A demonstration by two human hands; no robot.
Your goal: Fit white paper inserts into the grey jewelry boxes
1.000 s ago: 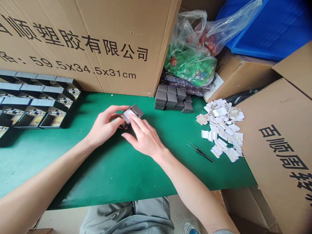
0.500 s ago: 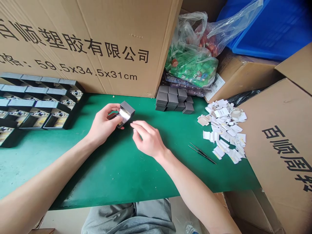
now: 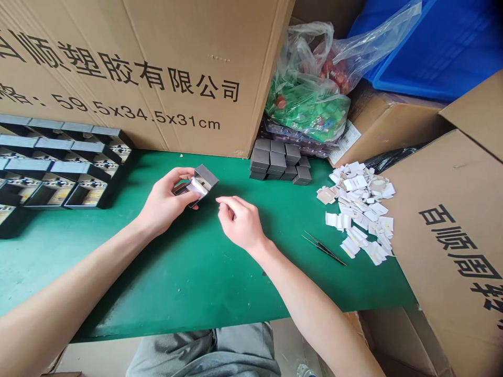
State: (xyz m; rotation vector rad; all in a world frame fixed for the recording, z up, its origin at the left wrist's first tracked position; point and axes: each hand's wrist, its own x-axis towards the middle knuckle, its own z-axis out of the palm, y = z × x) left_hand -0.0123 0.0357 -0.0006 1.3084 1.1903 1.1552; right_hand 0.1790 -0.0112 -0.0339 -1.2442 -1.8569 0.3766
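Grey box [image 3: 206, 177], open, clamped in left hand [image 3: 165, 201] over the table [image 3: 188, 277], white strip [image 3: 196, 187] inside; right hand [image 3: 239, 222] apart, empty, fingers loosely curled. Likely light and stiff (strip looks flimsy), so best taken by outer walls.

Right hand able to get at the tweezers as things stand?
Probably yes: the right hand looks empty, and only bare green mat lies between it and the tweezers, so the way looks free.

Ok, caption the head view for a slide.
Left hand holds a grey box over a green mat, right hand beside it.
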